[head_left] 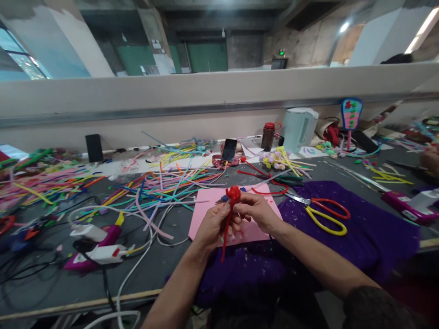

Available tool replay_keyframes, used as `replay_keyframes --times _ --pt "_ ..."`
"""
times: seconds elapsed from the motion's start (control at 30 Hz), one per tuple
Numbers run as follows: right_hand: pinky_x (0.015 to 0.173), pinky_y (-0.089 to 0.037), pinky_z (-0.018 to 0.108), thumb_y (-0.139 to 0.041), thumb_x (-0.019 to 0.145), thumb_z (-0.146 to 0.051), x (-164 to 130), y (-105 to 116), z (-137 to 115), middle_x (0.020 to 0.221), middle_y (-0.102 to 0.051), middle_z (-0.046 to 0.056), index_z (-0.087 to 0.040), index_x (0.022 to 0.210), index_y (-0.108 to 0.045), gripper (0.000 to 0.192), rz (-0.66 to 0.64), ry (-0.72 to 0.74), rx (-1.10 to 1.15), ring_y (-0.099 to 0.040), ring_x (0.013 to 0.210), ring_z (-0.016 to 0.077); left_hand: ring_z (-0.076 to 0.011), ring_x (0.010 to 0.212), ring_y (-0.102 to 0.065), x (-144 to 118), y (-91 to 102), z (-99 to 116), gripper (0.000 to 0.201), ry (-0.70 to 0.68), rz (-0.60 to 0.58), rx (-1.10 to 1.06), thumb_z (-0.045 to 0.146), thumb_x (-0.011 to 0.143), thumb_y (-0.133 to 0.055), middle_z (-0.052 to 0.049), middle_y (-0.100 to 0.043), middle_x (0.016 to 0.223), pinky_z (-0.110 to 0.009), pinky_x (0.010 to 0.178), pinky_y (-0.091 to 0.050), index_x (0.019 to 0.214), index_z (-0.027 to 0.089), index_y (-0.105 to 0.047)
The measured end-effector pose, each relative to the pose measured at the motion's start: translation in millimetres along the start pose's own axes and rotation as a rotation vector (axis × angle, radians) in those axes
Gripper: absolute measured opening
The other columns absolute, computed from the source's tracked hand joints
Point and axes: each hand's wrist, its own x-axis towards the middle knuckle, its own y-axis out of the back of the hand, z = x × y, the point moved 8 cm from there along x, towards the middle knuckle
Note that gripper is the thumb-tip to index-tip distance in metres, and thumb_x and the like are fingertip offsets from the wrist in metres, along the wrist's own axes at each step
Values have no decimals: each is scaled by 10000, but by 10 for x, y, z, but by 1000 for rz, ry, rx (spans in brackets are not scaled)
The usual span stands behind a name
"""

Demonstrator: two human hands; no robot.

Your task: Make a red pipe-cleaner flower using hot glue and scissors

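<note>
Between my two hands is a red pipe-cleaner flower point(233, 193), its bunched head on top and a red stem hanging down below. My left hand point(218, 223) pinches it from the left, thumb against the stem just under the head. From the right, the fingertips of my right hand point(253, 211) close on the same spot. Both hands are above a pink sheet point(202, 214) lying on the table. Some lower fingers are partly hidden behind the stem. Right of my hands lie scissors point(320, 214) with one red and one yellow handle, on a purple cloth point(373, 228).
Many coloured pipe cleaners point(161, 185) spread across the left and middle. Power strips point(99, 246) with cables lie at left, another point(411, 205) at right. Behind stand a phone point(229, 151), a brown bottle point(268, 137) and a kettle point(300, 129). Another person's hand point(430, 160) shows at far right.
</note>
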Motion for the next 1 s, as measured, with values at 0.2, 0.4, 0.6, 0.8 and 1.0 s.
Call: replay_keyframes --times 0.2,0.4,0.6,0.8,1.0 --pt "384 -275 186 -624 657 -336 -34 127 -76 490 -487 -42 -151 662 -542 202 132 14 -4 -399 395 57 -143 546 -585 -13 -38 -3 300 -33 92 107 404 743 -532 -72 -626 682 -206 441 -407 835 122 -579" --pt "397 -264 181 -625 659 -326 -51 167 -142 474 -433 -52 -150 565 -479 247 147 40 -93 -352 417 47 -133 604 -574 -59 18 81 257 -139 245 34 272 643 -661 -28 -615 684 -206 506 -411 854 157 -569" --pt "417 -277 186 -625 656 -333 -29 247 -137 485 -415 -52 -151 556 -486 250 226 94 -234 -350 439 53 -94 540 -537 -74 -4 68 295 -133 269 27 240 622 -677 -22 -618 735 -183 455 -374 892 159 -588" --pt "438 -318 190 -618 676 -342 -23 253 -138 532 -445 -37 -156 563 -492 251 226 147 -278 -399 480 69 -115 523 -560 -43 -25 50 265 -104 219 86 278 633 -668 -23 -619 672 -196 445 -377 841 148 -566" --pt "417 -316 185 -610 679 -356 -35 292 -184 579 -480 -24 -151 614 -549 224 230 153 -272 -393 477 66 -107 489 -547 -6 -66 9 261 5 191 107 343 634 -660 -28 -604 633 -175 398 -344 727 129 -542"
